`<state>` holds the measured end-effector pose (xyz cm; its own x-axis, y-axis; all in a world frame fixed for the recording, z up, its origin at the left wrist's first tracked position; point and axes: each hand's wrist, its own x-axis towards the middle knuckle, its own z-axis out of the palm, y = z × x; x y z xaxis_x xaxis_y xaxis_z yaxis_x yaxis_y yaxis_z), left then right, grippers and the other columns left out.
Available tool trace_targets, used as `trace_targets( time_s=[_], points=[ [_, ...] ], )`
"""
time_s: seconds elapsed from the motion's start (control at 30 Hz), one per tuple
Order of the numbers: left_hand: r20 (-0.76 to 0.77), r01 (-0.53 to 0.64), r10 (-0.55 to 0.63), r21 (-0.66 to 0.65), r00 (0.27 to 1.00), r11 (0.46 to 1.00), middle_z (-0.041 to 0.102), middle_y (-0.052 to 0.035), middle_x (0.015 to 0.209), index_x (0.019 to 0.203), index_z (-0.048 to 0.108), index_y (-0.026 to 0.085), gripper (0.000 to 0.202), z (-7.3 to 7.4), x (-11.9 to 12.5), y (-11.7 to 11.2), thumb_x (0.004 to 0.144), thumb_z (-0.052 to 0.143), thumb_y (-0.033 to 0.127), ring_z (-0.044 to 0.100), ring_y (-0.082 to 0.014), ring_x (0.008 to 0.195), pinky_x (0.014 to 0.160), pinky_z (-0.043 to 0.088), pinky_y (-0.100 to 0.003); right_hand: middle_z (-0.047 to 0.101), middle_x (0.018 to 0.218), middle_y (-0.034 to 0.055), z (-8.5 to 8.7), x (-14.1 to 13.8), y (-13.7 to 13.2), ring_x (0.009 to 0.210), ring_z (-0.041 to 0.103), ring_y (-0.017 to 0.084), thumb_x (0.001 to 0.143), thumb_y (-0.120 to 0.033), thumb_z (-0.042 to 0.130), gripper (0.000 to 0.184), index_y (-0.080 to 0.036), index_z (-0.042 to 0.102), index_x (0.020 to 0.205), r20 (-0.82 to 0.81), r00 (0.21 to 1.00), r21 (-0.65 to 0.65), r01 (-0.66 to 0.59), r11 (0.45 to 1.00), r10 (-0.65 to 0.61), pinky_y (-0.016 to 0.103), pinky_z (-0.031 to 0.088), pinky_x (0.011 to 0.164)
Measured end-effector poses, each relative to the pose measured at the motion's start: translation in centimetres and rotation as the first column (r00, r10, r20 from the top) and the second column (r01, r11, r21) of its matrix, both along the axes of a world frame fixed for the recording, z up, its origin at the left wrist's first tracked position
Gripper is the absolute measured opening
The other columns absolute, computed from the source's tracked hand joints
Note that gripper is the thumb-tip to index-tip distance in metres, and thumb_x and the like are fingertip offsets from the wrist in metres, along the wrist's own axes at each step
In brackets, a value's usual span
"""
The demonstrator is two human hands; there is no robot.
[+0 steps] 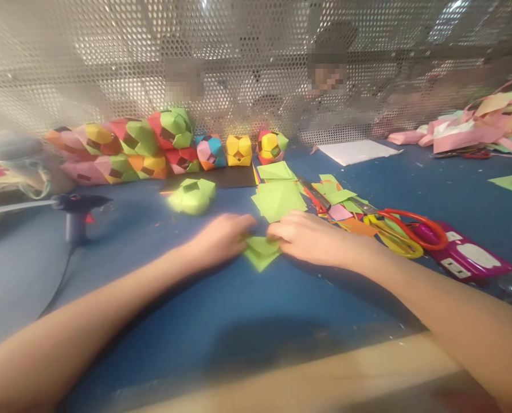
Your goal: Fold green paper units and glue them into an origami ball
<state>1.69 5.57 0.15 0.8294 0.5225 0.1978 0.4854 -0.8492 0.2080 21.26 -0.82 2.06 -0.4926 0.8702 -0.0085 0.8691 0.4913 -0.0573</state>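
Note:
A small folded piece of green paper (261,254) lies low over the blue table, its point toward me. My left hand (223,238) pinches its left side, and my right hand (305,236) grips the right side; both sets of fingers are curled closed. Just beyond the hands is a stack of green paper sheets (278,199). To the left of the stack sits a partly built green paper ball (193,197). My fingertips are partly hidden, and the left hand is slightly blurred.
Folded paper balls (133,136) in several colours line the back by a perforated metal screen (256,57). A glue gun (78,215) stands left. Red-handled scissors (419,226), paper scraps (342,195) and a purple packet (471,252) lie right. People show dimly behind the screen.

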Motion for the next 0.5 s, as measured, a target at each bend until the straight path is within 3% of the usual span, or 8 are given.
trace_targets(
  time_s=[0.2,0.33,0.4,0.5],
  points=[
    [-0.061,-0.001,0.002,0.02,0.998,1.0,0.065,-0.0053,0.083,0.104,0.056,0.016,0.034,0.2,0.0,-0.6,0.072,0.049,0.008,0.059,-0.0177,0.077,0.069,0.047,-0.03,0.06,0.068,0.0049,0.3,0.7,0.1,0.068,0.054,0.018,0.081,-0.015,0.047,0.016,-0.017,0.062,0.076,-0.031,0.999,0.013,0.042,0.999,-0.042,0.026,0.03,0.055],
    [0.021,-0.086,0.085,0.013,0.996,0.996,0.059,-0.0032,0.072,0.082,0.058,0.015,0.011,-0.4,0.1,-0.9,0.074,0.05,0.016,0.053,-0.0147,0.066,0.06,0.042,-0.026,0.063,0.073,0.0042,-0.4,0.6,0.6,0.071,0.056,0.017,0.083,-0.015,0.048,0.016,-0.018,0.062,0.078,-0.175,0.983,0.056,0.068,0.996,-0.057,0.027,0.037,0.061],
    [0.14,-0.177,0.182,-0.05,0.973,0.983,0.055,-0.0007,0.064,0.069,0.055,0.016,0.009,-0.7,0.1,-0.9,0.076,0.05,0.019,0.049,-0.0122,0.059,0.056,0.038,-0.025,0.066,0.087,0.0052,-0.9,0.3,0.7,0.084,0.059,0.02,0.082,-0.017,0.051,0.013,-0.018,0.062,0.088,-0.332,0.94,0.108,0.118,0.987,-0.076,0.031,0.043,0.072],
    [0.336,-0.288,0.364,-0.254,0.869,0.923,0.059,0.0003,0.068,0.073,0.056,0.016,0.011,-1.0,0.1,-0.8,0.078,0.048,0.021,0.05,-0.0112,0.06,0.056,0.04,-0.023,0.062,0.111,0.0097,-1.5,-0.3,0.8,0.106,0.055,0.024,0.081,-0.026,0.056,0.028,-0.018,0.056,0.108,-0.596,0.794,0.173,0.27,0.947,-0.118,0.039,0.044,0.088]
  ],
)
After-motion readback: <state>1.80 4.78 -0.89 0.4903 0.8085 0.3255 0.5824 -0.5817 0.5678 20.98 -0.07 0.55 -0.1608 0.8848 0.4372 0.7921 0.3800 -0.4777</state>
